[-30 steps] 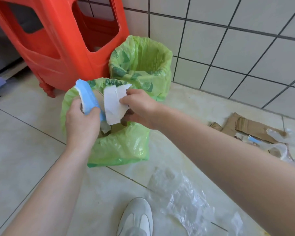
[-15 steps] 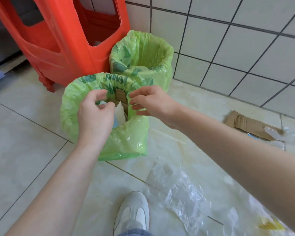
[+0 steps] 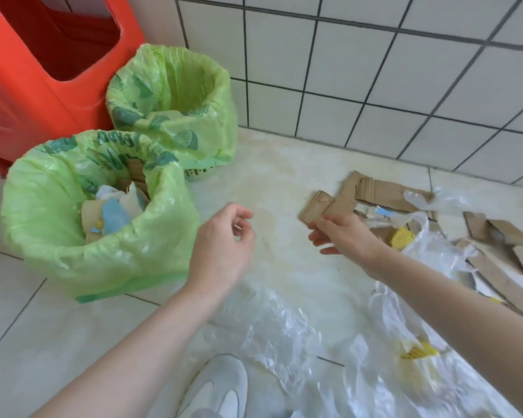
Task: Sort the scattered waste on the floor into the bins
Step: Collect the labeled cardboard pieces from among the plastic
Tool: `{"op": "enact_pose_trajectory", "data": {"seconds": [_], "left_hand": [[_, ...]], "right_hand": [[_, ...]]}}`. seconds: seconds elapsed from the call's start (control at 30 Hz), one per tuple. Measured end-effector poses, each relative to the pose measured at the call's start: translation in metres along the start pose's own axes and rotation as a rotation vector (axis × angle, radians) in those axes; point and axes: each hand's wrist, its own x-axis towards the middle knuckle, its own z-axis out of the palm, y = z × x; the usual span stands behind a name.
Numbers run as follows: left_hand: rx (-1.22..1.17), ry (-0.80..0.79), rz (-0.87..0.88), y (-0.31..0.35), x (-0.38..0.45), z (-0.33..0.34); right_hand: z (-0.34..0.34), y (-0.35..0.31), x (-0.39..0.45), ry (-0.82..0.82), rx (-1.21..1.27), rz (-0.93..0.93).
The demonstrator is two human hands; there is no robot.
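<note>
Two bins are standing at the left of the frame, each lined with a green bag. The near bin is holding paper and cardboard scraps, some white, some blue; the far bin behind it is showing no contents from here. An orange stool is filling the upper left, touching both bins.

Two hands are hovering mid-frame over bare floor. The left hand is hanging loosely curled, fingers half bent, grasping nothing. The right hand is reaching toward the cardboard at centre right, fingers extended and just touching its near edge; whether it is gripping it, I cannot tell.

More cardboard strips are lying scattered along the right edge, too overlapped to count. Clear plastic film is sprawling across the lower middle, and a plastic bag with yellow print is lying under the right forearm, which is covering part of it. One white shoe is showing at the bottom centre
</note>
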Motion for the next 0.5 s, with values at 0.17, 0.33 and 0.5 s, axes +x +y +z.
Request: {"op": "enact_pose_trajectory", "data": {"seconds": [0.17, 0.33, 0.5], "left_hand": [[0.152, -0.271, 0.016, 0.003, 0.005, 0.039], [0.199, -0.465, -0.046, 0.051, 0.044, 0.046], [0.33, -0.558, 0.035, 0.083, 0.061, 0.077]], "right_hand": [[-0.016, 0.069, -0.011, 0.042, -0.483, -0.006], [-0.041, 0.1, -0.018, -0.01, -0.809, -0.133], [-0.071, 0.117, -0.014, -0.017, -1.043, -0.074]]}}
